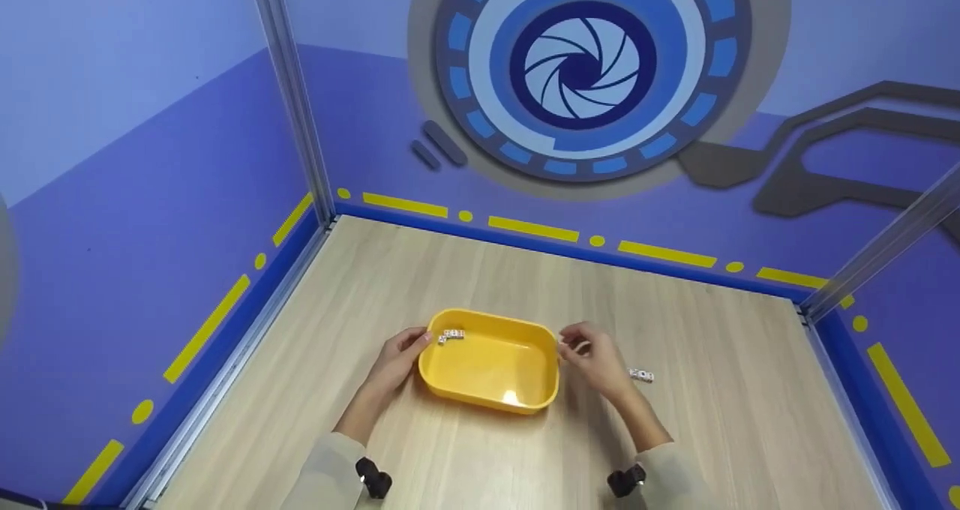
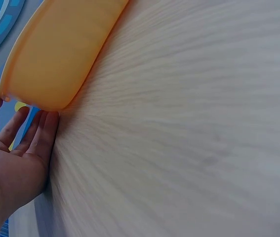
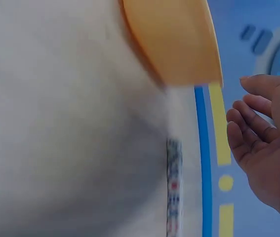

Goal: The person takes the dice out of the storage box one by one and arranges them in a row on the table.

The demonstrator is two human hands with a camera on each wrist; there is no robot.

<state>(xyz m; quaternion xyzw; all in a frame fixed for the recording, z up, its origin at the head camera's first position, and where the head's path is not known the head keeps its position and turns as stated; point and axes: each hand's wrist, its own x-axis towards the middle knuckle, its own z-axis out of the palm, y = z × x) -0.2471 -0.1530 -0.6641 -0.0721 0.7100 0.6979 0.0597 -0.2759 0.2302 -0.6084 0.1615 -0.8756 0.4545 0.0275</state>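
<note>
A yellow plastic tray [image 1: 487,367] with raised walls sits on the table. Several small white dice [image 1: 454,334] lie bunched in its far left corner. My left hand [image 1: 397,360] holds the tray's left end, thumb at the rim and the other fingers against the outer wall; the left wrist view shows that hand [image 2: 21,153] under the tray's edge [image 2: 56,59]. Beside the right end is my right hand [image 1: 596,356], its fingers loosely bent. The right wrist view shows nothing in that hand [image 3: 268,128], apart from the tray. Just right of it lies a row of dice [image 1: 641,376].
The light wooden table [image 1: 720,420] is bounded by blue printed panels [image 1: 360,120] at the back and sides. Metal posts [image 1: 289,82] stand at the corners. Black straps [image 1: 373,478] with small devices sit on both wrists.
</note>
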